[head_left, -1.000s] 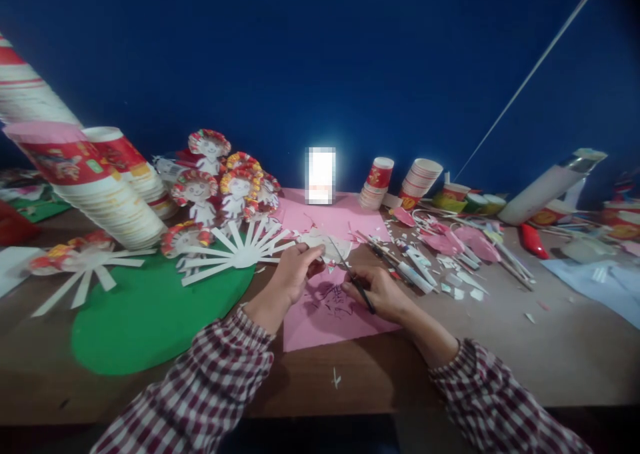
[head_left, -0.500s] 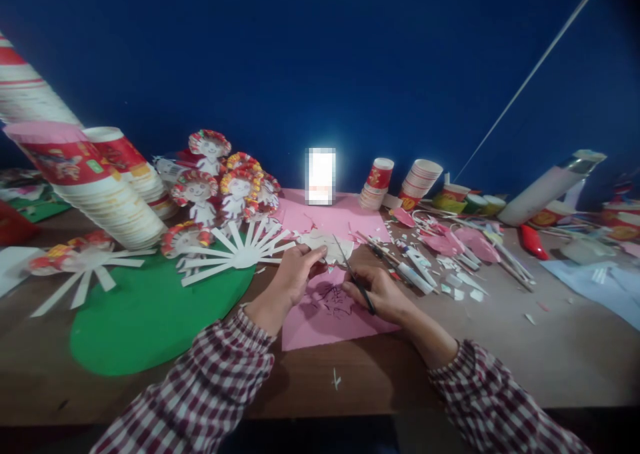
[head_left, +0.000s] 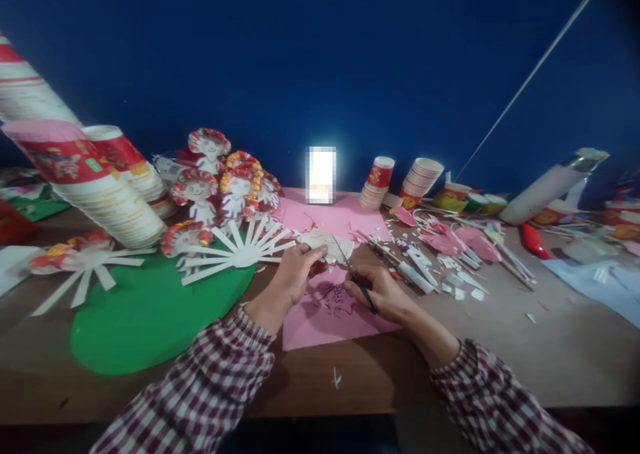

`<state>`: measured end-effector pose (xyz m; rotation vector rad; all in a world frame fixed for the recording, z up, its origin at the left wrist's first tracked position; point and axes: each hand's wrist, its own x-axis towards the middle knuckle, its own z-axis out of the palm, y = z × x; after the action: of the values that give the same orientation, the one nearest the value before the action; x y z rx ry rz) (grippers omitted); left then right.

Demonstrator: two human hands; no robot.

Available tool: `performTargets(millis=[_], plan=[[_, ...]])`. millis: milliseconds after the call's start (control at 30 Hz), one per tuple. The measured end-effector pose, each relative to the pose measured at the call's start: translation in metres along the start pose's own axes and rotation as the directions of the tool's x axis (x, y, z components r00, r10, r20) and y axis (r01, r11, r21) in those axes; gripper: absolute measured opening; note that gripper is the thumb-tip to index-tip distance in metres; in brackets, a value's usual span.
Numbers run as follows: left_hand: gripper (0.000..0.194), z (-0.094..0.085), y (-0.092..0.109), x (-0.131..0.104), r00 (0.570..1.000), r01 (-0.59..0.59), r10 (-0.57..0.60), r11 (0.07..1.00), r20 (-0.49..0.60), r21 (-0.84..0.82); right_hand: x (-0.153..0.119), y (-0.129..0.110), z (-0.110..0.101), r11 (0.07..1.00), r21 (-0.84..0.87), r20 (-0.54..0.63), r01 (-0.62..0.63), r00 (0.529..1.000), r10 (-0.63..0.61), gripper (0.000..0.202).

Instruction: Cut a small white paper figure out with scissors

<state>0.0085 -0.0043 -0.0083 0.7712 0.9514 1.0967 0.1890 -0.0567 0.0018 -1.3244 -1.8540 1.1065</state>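
My left hand [head_left: 295, 271] is pinched closed, its thumb and fingertips on a small pale piece of paper that is hard to make out. Scissors [head_left: 361, 284] with dark handles are in my right hand [head_left: 383, 293], their blades angled up and left toward my left fingertips. Beneath both hands lies a pink sheet [head_left: 313, 327] with dark ink lines drawn on it. White paper scraps [head_left: 340, 248] lie just beyond my fingertips, over the edge of a second pink sheet [head_left: 345, 217].
On the left stand stacked paper cups [head_left: 107, 201], paper dolls [head_left: 237, 191], a fringed white piece [head_left: 245, 257] and a green disc [head_left: 150, 321]. Pens [head_left: 413, 275], scraps, more cups [head_left: 377, 182] and a red object [head_left: 533, 242] lie or stand on the right.
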Motion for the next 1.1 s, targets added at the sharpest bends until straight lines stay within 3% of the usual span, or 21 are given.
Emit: performTargets(millis=[533,767,1100], plan=[[0.037,0.0039,0.0064,-0.0044,0.999,-0.016,0.015,1.0,-0.029,-0.023,-0.0003,0.0015,-0.0012,0.999,-0.047,0.036,-0.018,0.999,0.02,0.03],[0.028,0.0042,0.0072,-0.0056,0.996,-0.036,0.031,0.998,-0.079,-0.061,-0.0003,-0.0056,-0.0034,0.999,-0.042,0.049,-0.028,0.998,0.03,0.031],[0.025,0.0024,0.0063,-0.003,0.997,-0.064,0.064,0.998,-0.048,-0.003,-0.0021,-0.0056,-0.0043,0.999,-0.033,0.071,-0.034,0.997,0.036,0.03]])
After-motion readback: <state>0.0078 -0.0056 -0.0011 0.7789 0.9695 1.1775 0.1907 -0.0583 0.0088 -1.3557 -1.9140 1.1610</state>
